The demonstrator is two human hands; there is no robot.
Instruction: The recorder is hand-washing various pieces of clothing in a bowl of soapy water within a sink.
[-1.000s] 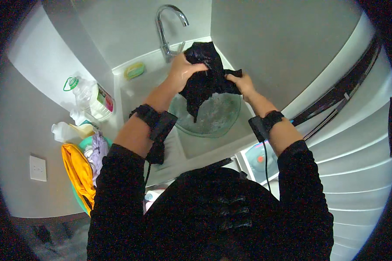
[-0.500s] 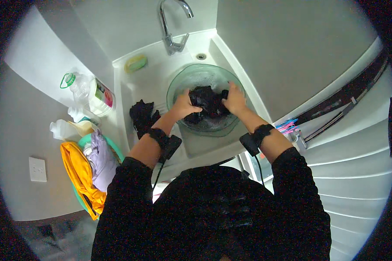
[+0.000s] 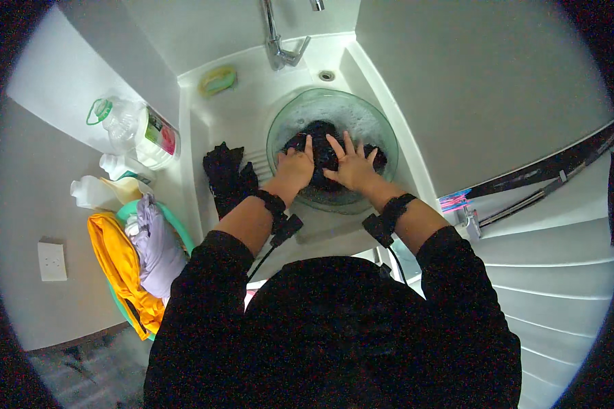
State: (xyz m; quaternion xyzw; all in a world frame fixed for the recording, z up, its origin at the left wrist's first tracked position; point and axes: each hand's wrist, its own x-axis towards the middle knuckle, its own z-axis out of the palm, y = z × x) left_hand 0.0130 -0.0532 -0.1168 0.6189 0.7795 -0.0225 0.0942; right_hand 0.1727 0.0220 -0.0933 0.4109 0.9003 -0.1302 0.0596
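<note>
A translucent green basin (image 3: 338,204) of sudsy water stands in the white sink (image 3: 416,163). In it lies a wet, bunched black garment (image 3: 323,155). My left hand (image 3: 295,168) presses down on the garment's left part, its fingers stretched forward. Beside it my right hand (image 3: 352,167) lies on the garment with fingers spread wide. Neither hand grips the fabric. Another black cloth (image 3: 226,178) rests on the ribbed washboard part of the sink, left of the basin.
Behind the basin are a chrome faucet (image 3: 280,56), a drain hole (image 3: 327,76) and green soap (image 3: 218,80). To the left stand a large clear bottle (image 3: 143,133) and a green tub (image 3: 178,222) with orange (image 3: 119,266) and lilac (image 3: 158,259) clothes. A white folding door (image 3: 552,286) is at right.
Both hands have let go of the bunched garment and now lie flat on it with fingers stretched out. The garment sits lower in the basin. The view has shifted slightly.
</note>
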